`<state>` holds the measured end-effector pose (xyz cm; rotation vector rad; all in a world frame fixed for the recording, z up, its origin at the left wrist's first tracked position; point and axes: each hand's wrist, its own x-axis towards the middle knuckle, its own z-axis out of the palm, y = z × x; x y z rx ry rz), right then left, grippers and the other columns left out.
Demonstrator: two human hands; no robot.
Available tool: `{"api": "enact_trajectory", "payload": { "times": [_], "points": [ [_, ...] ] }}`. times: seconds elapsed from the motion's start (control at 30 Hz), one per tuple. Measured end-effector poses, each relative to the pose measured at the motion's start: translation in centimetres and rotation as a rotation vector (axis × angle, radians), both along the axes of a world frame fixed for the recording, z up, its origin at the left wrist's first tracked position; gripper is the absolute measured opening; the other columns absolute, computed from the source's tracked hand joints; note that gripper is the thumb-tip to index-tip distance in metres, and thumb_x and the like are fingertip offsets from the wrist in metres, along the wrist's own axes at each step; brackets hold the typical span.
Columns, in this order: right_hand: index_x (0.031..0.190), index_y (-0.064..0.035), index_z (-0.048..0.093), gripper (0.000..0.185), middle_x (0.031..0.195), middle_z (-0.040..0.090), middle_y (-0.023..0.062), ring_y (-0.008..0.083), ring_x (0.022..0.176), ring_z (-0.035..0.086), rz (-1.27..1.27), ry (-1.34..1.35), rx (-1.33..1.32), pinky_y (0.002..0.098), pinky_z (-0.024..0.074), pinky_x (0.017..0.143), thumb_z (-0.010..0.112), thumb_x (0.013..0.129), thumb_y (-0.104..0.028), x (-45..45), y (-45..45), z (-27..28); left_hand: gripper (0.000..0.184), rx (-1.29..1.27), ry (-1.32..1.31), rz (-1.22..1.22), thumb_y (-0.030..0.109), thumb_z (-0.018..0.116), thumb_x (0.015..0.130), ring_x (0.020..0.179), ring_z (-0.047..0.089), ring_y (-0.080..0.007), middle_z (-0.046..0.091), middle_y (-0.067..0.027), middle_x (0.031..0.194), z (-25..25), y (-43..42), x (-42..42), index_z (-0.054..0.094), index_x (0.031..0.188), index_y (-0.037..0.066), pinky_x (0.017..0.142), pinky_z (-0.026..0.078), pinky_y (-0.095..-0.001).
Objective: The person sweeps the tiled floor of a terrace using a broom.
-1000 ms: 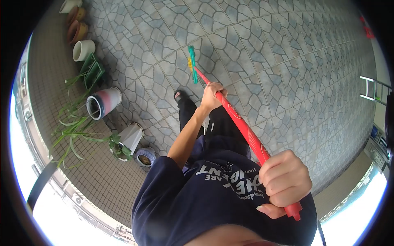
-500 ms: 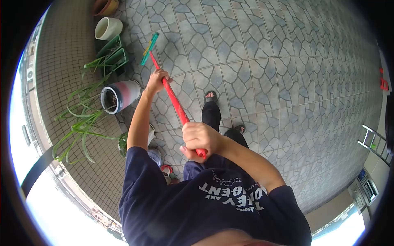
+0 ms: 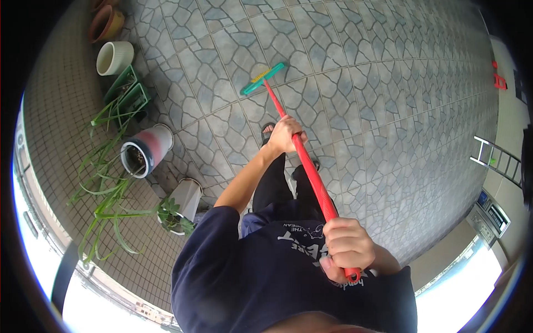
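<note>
A long-handled floor brush [image 3: 313, 175] stretches diagonally before me, its shaft red. Its narrow green head [image 3: 272, 72] has yellow bristles along one side and appears over the paving beyond my feet; whether it touches the floor I cannot tell. Partway down the shaft, my left hand [image 3: 287, 135] is wrapped round it. My right hand [image 3: 348, 244] grips the near end close to my body, and the red hanging loop at the tip shows below the fist.
Along the tiled wall [image 3: 61, 105] at left stand a cream pot [image 3: 115, 57], green planters [image 3: 135, 99], a red-white-blue pot [image 3: 158, 139] and a white pot [image 3: 187, 197] with leaves. Stone-patterned paving [image 3: 383, 111] spreads right, toward a metal ladder [image 3: 497, 161] and red object [image 3: 498, 77].
The brush head has swung right, away from the pots, and turned. Both hands have moved right with the shaft, the right one also nearer my body. My view has shifted a little.
</note>
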<state>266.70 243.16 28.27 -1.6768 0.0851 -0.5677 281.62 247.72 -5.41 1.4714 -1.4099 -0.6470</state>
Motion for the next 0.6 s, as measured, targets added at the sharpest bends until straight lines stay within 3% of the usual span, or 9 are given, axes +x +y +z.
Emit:
{"api": "enact_trajectory", "payload": {
  "times": [0.07, 0.13, 0.17, 0.23, 0.33, 0.47, 0.6],
  "points": [
    [0.054, -0.0091, 0.034, 0.035, 0.056, 0.037, 0.0025, 0.0199, 0.044, 0.036, 0.034, -0.048, 0.011, 0.0355, 0.0421, 0.05, 0.063, 0.065, 0.006, -0.6, -0.4, 2.1, 0.019, -0.072, -0.041, -0.018, 0.006, 0.069, 0.064, 0.06, 0.055, -0.0308, 0.051, -0.0088, 0.058, 2.8, -1.4, 1.7, 0.05, 0.06, 0.005, 0.068, 0.047, -0.0407],
    [0.054, -0.0088, 0.033, 0.036, 0.056, 0.038, 0.0023, 0.0195, 0.044, 0.037, -0.033, -0.145, -0.008, 0.0357, 0.0429, 0.05, 0.064, 0.066, 0.005, -0.1, 0.2, 1.0, 0.017, -0.136, -0.093, -0.003, 0.006, 0.068, 0.062, 0.056, 0.054, -0.0309, 0.05, -0.0081, 0.056, 3.7, -2.7, 4.1, 0.051, 0.059, 0.005, 0.067, 0.046, -0.0404],
    [0.055, -0.0088, 0.032, 0.036, 0.056, 0.037, 0.0024, 0.0202, 0.044, 0.035, -0.071, -0.154, -0.022, 0.0357, 0.0412, 0.049, 0.062, 0.065, 0.007, 0.6, 0.0, -0.6, 0.022, -0.088, -0.141, 0.019, 0.011, 0.07, 0.063, 0.063, 0.058, -0.0315, 0.056, -0.0097, 0.059, 2.5, -3.6, 5.7, 0.049, 0.058, 0.005, 0.068, 0.047, -0.0409],
    [0.057, -0.007, 0.032, 0.034, 0.057, 0.036, 0.0044, 0.0231, 0.047, 0.037, -0.204, -0.157, -0.059, 0.038, 0.0409, 0.052, 0.06, 0.064, 0.01, 2.5, -0.8, -7.0, 0.023, -0.015, -0.14, 0.031, 0.012, 0.071, 0.065, 0.069, 0.059, -0.0351, 0.057, -0.0125, 0.062, -2.1, -6.3, 9.1, 0.05, 0.059, 0.004, 0.069, 0.048, -0.043],
    [0.059, -0.0032, 0.033, 0.032, 0.058, 0.038, 0.0077, 0.0268, 0.052, 0.04, -0.356, -0.076, -0.072, 0.0376, 0.042, 0.056, 0.06, 0.065, 0.013, 4.1, -0.1, -15.9, 0.024, 0.022, -0.205, -0.141, 0.006, 0.069, 0.065, 0.07, 0.054, -0.0367, 0.053, -0.0142, 0.064, -11.5, -8.5, 11.9, 0.046, 0.061, 0.003, 0.07, 0.046, -0.044],
    [0.056, -0.004, 0.035, 0.03, 0.057, 0.04, 0.0083, 0.0258, 0.049, 0.037, -0.469, -0.019, 0.05, 0.0367, 0.0403, 0.054, 0.058, 0.064, 0.014, -0.6, -0.8, -10.0, 0.026, 0.085, -0.03, -0.198, 0.008, 0.07, 0.063, 0.069, 0.056, -0.0372, 0.054, -0.0142, 0.064, -8.0, -7.2, 3.5, 0.046, 0.061, 0.002, 0.071, 0.046, -0.045],
    [0.055, -0.0053, 0.036, 0.029, 0.054, 0.039, 0.0065, 0.0241, 0.046, 0.038, -0.334, 0.072, 0.052, 0.0372, 0.0414, 0.053, 0.059, 0.061, 0.01, -5.7, 1.0, -3.1, 0.03, 0.108, 0.155, -0.316, 0.007, 0.07, 0.062, 0.066, 0.054, -0.036, 0.048, -0.0135, 0.06, -4.2, -1.9, -6.4, 0.04, 0.06, 0.003, 0.066, 0.041, -0.0437]
  ]
}}
